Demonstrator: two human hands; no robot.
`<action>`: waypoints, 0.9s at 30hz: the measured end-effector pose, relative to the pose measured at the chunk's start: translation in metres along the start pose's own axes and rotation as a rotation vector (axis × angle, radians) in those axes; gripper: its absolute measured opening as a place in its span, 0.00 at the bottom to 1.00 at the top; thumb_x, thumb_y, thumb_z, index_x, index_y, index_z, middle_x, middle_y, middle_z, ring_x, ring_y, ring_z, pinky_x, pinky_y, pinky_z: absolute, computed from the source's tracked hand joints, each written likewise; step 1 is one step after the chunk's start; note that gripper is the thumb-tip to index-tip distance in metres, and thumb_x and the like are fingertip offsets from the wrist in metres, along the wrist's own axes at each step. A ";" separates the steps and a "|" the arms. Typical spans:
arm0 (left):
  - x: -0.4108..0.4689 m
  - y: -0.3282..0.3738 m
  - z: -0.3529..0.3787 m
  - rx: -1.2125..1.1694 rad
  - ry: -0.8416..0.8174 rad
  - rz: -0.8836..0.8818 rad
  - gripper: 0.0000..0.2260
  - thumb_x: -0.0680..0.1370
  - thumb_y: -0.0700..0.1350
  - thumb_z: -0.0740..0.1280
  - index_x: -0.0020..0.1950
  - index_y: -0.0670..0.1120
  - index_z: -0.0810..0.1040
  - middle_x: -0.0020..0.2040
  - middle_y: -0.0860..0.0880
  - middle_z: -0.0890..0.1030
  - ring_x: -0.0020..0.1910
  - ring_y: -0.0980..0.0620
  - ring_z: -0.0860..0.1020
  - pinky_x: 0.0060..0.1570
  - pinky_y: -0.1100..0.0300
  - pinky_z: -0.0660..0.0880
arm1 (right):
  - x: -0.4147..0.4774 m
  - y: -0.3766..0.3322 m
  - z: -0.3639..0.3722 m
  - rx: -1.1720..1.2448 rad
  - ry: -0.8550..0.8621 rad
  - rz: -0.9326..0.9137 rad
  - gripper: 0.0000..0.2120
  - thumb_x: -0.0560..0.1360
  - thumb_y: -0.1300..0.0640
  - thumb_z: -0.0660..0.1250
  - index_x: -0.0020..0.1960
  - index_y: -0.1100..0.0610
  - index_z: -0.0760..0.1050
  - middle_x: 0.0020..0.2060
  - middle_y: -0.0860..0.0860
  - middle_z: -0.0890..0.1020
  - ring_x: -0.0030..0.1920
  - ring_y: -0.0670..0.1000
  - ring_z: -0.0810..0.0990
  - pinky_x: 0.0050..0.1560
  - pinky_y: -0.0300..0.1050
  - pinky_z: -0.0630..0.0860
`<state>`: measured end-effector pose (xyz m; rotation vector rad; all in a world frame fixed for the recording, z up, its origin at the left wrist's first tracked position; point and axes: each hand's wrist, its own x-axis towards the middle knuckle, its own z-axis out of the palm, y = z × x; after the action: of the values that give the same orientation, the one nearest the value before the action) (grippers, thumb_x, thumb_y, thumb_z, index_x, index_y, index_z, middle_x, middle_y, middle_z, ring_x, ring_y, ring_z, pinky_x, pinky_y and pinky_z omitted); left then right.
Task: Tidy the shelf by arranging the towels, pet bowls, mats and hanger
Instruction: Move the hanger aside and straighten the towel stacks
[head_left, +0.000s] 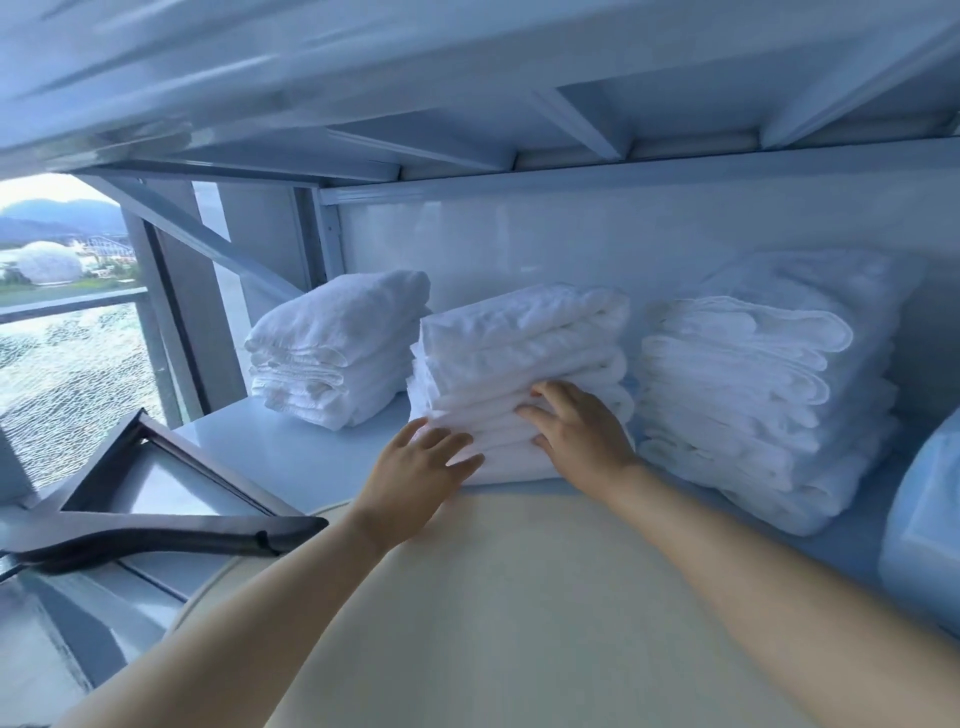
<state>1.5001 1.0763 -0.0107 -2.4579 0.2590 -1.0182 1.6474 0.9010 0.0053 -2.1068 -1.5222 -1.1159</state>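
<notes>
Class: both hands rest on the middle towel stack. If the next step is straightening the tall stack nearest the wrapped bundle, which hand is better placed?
Probably the right hand: it lies on the middle stack beside the tall stack; the left hand would have to cross over.

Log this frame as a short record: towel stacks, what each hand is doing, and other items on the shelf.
towel stacks: three, white, folded, in a row
left hand: flat against the middle stack, low on its left front
right hand: flat against the same stack's front
shelf: white
mat: cream, in front of the stacks
hanger: dark, at the left edge
</notes>
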 end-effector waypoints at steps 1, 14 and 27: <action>-0.001 0.000 0.001 0.015 -0.003 0.008 0.21 0.59 0.40 0.77 0.50 0.52 0.82 0.51 0.50 0.82 0.49 0.48 0.78 0.59 0.53 0.64 | 0.001 0.000 0.001 -0.007 0.012 0.005 0.21 0.55 0.65 0.79 0.47 0.60 0.80 0.45 0.57 0.79 0.45 0.59 0.80 0.33 0.49 0.79; 0.018 -0.004 0.018 0.046 0.004 -0.051 0.13 0.61 0.38 0.76 0.38 0.54 0.81 0.46 0.50 0.80 0.41 0.47 0.78 0.49 0.53 0.76 | 0.011 -0.003 0.002 0.036 0.033 0.046 0.16 0.73 0.55 0.51 0.43 0.60 0.76 0.48 0.50 0.72 0.46 0.50 0.73 0.29 0.43 0.72; 0.006 0.002 0.008 -0.124 -0.117 -0.066 0.24 0.56 0.38 0.80 0.49 0.52 0.82 0.47 0.52 0.80 0.36 0.51 0.79 0.21 0.63 0.70 | 0.001 0.003 0.003 -0.074 -0.023 0.059 0.23 0.55 0.60 0.81 0.48 0.59 0.79 0.42 0.53 0.78 0.41 0.56 0.79 0.35 0.48 0.77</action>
<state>1.5096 1.0752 -0.0129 -2.6432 0.2100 -0.9055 1.6512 0.9021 0.0044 -2.2060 -1.4394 -1.1469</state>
